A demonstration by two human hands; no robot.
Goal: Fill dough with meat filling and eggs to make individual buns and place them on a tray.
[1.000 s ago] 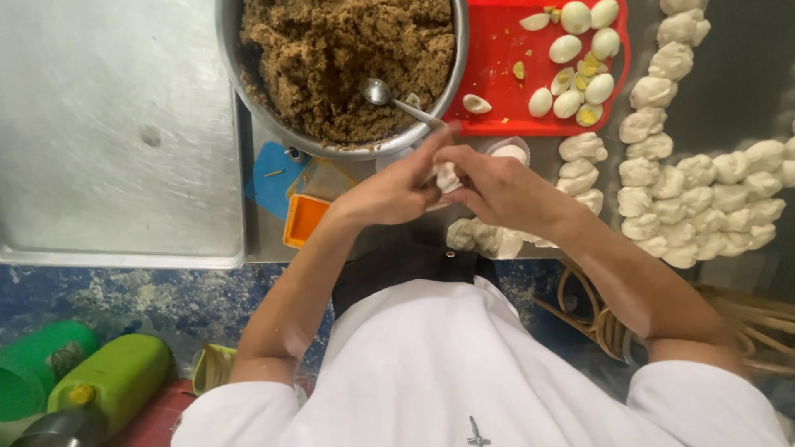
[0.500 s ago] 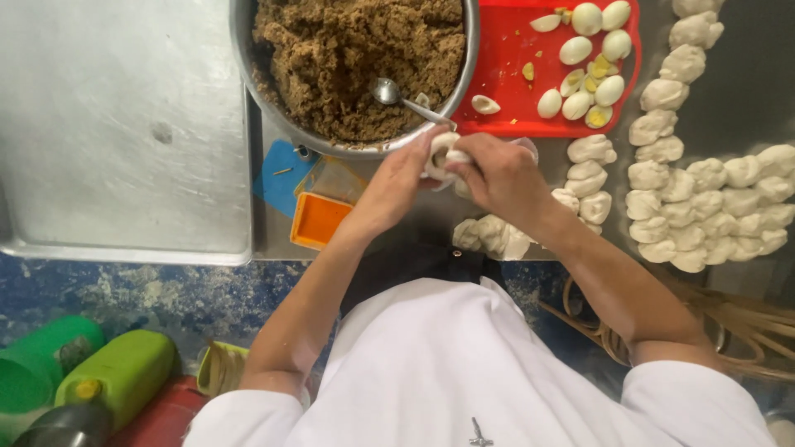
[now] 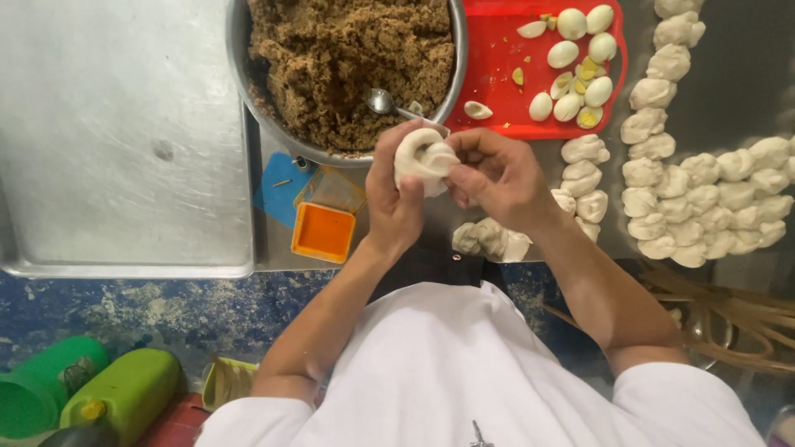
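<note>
Both hands meet over the near rim of a big metal bowl [image 3: 240,74] full of brown minced filling [image 3: 348,58]. My left hand [image 3: 395,199] cups a white round dough bun [image 3: 424,157] from below. My right hand [image 3: 497,174] pinches the bun's top folds with its fingertips. A metal spoon [image 3: 383,102] lies in the filling just beyond the bun.
A red tray [image 3: 497,50] with peeled egg halves [image 3: 571,70] sits behind my right hand. Several shaped white buns [image 3: 704,190] lie in rows to the right, with dough pieces [image 3: 489,240] near my wrist. An orange square container [image 3: 324,232] is at left. Green bottles [image 3: 116,397] stand on the floor.
Both hands have lifted the bun slightly toward the bowl and turned it; the bun's pleated top now shows more fully between the fingers.
</note>
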